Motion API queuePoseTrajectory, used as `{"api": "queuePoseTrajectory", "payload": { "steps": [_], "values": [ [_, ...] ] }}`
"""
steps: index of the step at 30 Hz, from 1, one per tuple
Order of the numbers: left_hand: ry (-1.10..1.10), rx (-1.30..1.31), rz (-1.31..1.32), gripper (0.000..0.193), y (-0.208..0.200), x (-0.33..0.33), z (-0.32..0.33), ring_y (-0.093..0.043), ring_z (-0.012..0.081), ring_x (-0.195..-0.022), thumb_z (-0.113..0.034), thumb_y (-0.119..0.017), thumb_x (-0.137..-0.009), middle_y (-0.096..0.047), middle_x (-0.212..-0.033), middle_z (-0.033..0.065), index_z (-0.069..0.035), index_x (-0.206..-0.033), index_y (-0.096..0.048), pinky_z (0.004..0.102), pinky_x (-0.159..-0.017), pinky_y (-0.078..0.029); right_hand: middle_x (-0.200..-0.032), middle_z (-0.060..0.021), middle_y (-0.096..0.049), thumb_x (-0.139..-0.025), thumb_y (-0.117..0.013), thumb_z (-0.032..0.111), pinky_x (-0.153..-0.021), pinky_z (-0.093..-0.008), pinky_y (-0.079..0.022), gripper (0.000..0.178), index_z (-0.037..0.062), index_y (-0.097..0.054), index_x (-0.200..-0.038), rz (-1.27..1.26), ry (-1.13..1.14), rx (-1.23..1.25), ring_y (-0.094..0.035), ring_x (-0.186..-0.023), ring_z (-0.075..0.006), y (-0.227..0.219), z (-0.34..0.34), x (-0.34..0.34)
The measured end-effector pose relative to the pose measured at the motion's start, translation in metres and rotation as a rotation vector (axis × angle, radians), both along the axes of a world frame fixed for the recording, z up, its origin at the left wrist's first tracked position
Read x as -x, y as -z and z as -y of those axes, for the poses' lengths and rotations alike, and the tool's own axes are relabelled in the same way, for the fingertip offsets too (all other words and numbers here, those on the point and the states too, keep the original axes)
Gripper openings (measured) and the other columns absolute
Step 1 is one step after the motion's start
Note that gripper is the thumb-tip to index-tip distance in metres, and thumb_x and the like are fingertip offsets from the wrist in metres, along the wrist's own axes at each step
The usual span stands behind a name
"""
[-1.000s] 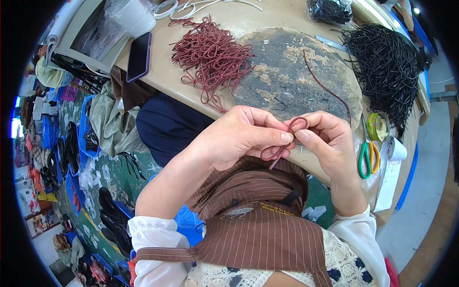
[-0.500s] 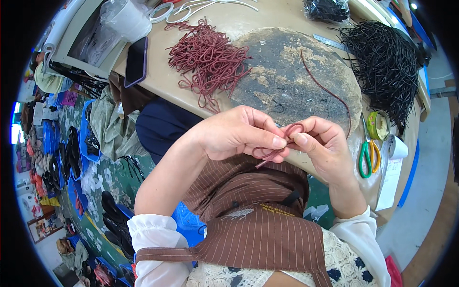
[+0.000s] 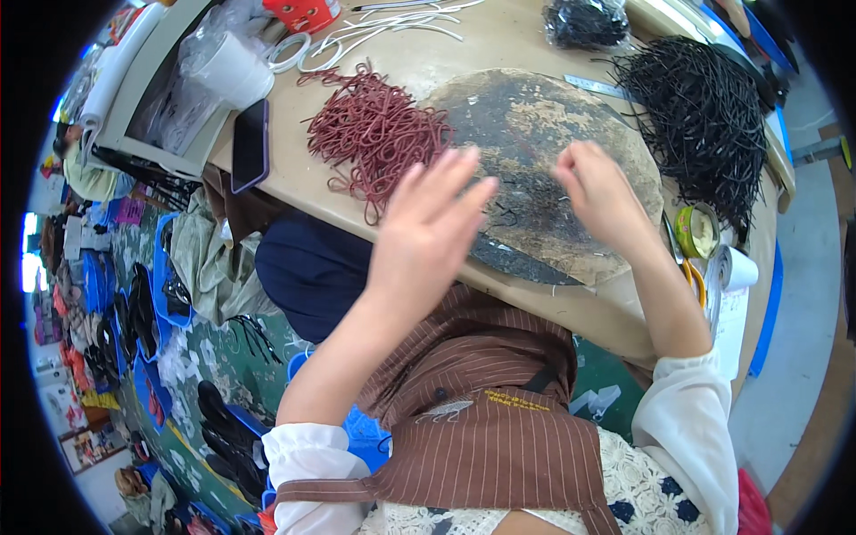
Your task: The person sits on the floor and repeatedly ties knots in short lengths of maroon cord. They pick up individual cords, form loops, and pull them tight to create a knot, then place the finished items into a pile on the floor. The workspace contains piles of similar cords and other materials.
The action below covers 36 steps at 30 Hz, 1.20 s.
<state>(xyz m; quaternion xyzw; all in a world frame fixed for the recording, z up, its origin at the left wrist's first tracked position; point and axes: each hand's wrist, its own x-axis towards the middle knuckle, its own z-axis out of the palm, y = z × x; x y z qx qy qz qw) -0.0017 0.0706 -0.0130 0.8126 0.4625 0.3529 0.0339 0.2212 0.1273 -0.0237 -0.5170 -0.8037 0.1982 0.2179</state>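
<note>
My left hand (image 3: 430,234) is over the left edge of a round, worn board (image 3: 544,209), beside a heap of dark red cords (image 3: 374,129) with many loops. Its fingers are stretched out and blurred, and I see nothing in them. Above the board's right part is my right hand (image 3: 599,189), its fingers curled in and smeared by motion. Whether a cord is pinched in it I cannot make out.
A large bundle of black cords (image 3: 700,125) lies right of the board, with a metal ruler (image 3: 596,86) between. Nearer are a green-yellow tin (image 3: 695,230), orange-handled scissors (image 3: 694,283) and a white roll (image 3: 736,267). A phone (image 3: 251,147) and white cords (image 3: 374,36) lie left.
My hands have parted and moved away from me; the looped red cord between them no longer shows. The left hand has opened near the heap. The single cord on the board is out of sight.
</note>
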Motion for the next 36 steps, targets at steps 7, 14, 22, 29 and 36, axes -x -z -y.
{"api": "queuePoseTrajectory", "payload": {
  "steps": [7, 14, 22, 29, 36],
  "values": [
    [0.239, -0.099, 0.073, 0.025, -0.023, 0.000, 0.028, -0.061, 0.0161, -0.075, -0.011, -0.059, -0.068, -0.063, -0.085, 0.0030, -0.009, -0.092, -0.065, 0.0344, -0.080, -0.044, -0.070, -0.0036, -0.061, -0.083, -0.056, 0.010, -0.044, -0.0164, -0.035, 0.012, -0.0002, -0.057, -0.090, -0.547, -0.263, 0.981, -0.047, -0.052, -0.0031, -0.078, 0.046, 0.008],
    [0.095, 0.491, 0.480, 0.015, -0.021, -0.004, 0.040, -0.059, 0.0155, -0.066, -0.002, -0.055, -0.081, -0.060, -0.075, 0.0072, 0.000, -0.094, -0.062, 0.0234, -0.062, -0.046, -0.080, -0.0075, -0.062, -0.080, -0.059, 0.008, -0.051, -0.0160, -0.039, 0.017, -0.0034, -0.058, -0.093, -1.064, -0.382, 1.265, -0.051, -0.059, -0.0045, -0.053, 0.047, 0.012],
    [0.193, 1.034, 1.390, 0.019, -0.012, -0.016, 0.027, -0.058, 0.0112, -0.075, -0.008, -0.050, -0.087, -0.061, -0.085, 0.0072, 0.004, -0.101, -0.056, 0.0237, -0.070, -0.048, -0.081, -0.0065, -0.060, -0.081, -0.055, 0.002, -0.066, -0.0208, -0.047, 0.014, -0.0063, -0.055, -0.093, -0.803, -0.154, 0.616, -0.057, -0.072, -0.0083, -0.066, 0.042, 0.046],
    [0.206, 1.109, 1.365, 0.019, -0.015, -0.009, 0.031, -0.061, 0.0154, -0.076, -0.009, -0.054, -0.086, -0.062, -0.087, 0.0101, 0.004, -0.099, -0.057, 0.0270, -0.071, -0.051, -0.079, -0.0060, -0.061, -0.080, -0.055, 0.001, -0.062, -0.0195, -0.047, 0.013, -0.0060, -0.054, -0.092, -0.761, -0.096, 0.465, -0.057, -0.069, -0.0075, -0.065, 0.045, 0.052],
    [0.179, 0.997, 1.343, 0.016, -0.003, -0.011, 0.033, -0.059, 0.0110, -0.076, -0.009, -0.054, -0.085, -0.062, -0.083, 0.0076, 0.004, -0.093, -0.058, 0.0226, -0.068, -0.050, -0.076, -0.0048, -0.059, -0.080, -0.059, 0.006, -0.064, -0.0231, -0.048, 0.026, -0.0046, -0.049, -0.101, -0.747, -0.097, 0.414, -0.057, -0.065, -0.0090, -0.045, 0.058, 0.062]
  ]
}}
